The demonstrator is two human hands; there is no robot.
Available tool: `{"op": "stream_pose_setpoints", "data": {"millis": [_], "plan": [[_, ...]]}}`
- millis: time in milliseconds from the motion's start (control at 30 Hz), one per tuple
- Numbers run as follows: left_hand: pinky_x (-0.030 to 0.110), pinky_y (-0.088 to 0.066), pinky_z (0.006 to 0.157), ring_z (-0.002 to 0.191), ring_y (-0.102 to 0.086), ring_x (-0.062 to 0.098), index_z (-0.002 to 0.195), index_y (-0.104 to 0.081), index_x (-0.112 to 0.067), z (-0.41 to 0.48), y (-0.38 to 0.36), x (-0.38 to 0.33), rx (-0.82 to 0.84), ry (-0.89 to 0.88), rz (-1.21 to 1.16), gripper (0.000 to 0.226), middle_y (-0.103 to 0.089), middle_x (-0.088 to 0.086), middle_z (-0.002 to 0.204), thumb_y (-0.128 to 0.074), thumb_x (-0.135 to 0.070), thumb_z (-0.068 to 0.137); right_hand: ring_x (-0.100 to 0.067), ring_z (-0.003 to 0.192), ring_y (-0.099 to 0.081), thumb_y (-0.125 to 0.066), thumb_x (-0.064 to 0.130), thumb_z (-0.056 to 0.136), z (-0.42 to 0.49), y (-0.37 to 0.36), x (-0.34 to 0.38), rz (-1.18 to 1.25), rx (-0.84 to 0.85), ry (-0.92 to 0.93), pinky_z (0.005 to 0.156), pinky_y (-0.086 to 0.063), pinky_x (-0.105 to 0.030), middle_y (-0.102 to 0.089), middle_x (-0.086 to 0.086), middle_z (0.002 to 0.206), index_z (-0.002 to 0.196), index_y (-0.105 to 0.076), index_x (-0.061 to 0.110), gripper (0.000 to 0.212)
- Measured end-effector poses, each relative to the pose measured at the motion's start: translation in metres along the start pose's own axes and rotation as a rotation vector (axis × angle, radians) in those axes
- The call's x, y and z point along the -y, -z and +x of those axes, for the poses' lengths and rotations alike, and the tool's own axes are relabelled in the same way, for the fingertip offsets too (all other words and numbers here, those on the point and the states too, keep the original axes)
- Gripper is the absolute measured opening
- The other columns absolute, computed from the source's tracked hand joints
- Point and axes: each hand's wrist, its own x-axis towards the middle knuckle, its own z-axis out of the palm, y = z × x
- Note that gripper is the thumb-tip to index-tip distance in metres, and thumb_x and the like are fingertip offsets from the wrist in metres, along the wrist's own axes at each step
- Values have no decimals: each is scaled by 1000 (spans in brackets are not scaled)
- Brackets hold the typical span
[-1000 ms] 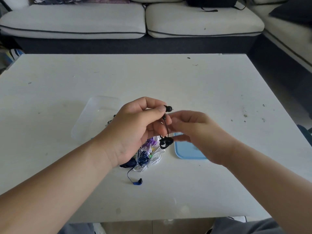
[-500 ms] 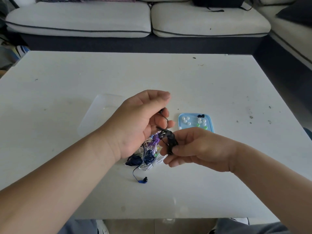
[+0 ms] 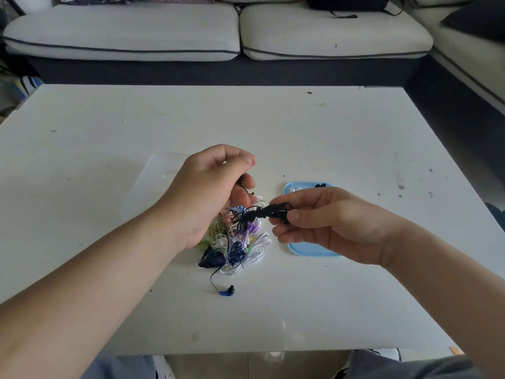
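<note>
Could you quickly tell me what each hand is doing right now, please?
Left hand: curled around a black earbud.
Right hand: pinching the coiled black cable.

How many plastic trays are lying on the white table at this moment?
2. One clear tray lies left of the left hand; one blue tray lies beneath the right hand, partly covered. The earphone pile might hide another.

Table (image 3: 273,127): earphone pile (image 3: 235,250), blue lid (image 3: 306,249)
</note>
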Motion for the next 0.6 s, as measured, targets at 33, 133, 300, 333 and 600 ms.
{"op": "stream_pose_setpoints", "data": {"millis": [33, 133, 300, 333, 600], "plan": [[27, -57, 63, 51, -57, 20, 103, -71, -7, 0, 0, 0, 7, -1, 5, 13, -64, 11, 76, -63, -16, 101, -25, 87, -75, -54, -10, 94, -1, 0, 0, -7, 1, 8, 84, -62, -33, -74, -22, 103, 102, -81, 8, 33], [37, -60, 73, 55, -60, 20, 103, -72, -10, 0, 1, 3, 36, -24, 55, 13, -65, 9, 79, -63, -19, 101, -25, 83, -74, -62, -9, 87, -1, -2, 0, -24, -41, 38, 79, -62, -32, -75, -22, 98, 102, -79, 5, 27], [45, -54, 79, 63, -66, 20, 97, -75, -22, -1, 0, 7, 56, -72, 235, 9, -72, 4, 82, -67, -25, 99, -27, 76, -73, -73, -1, 71, 0, -3, 1, -9, -82, 94, 73, -62, -33, -74, -21, 92, 100, -76, 2, 29], [49, -56, 81, 64, -67, 20, 95, -74, -23, -2, 0, 7, 81, -65, 254, 8, -73, 5, 83, -68, -25, 99, -27, 75, -73, -72, 0, 71, 0, -3, 1, -6, -80, 105, 73, -62, -33, -73, -21, 91, 98, -77, 3, 27], [53, -59, 79, 64, -73, 23, 89, -69, -18, -5, -1, 10, 183, -45, 392, 9, -72, 2, 83, -78, -18, 90, -27, 74, -71, -73, 6, 74, 1, -3, 2, 19, -115, 106, 72, -62, -33, -73, -22, 97, 114, -66, 1, 40]]}}
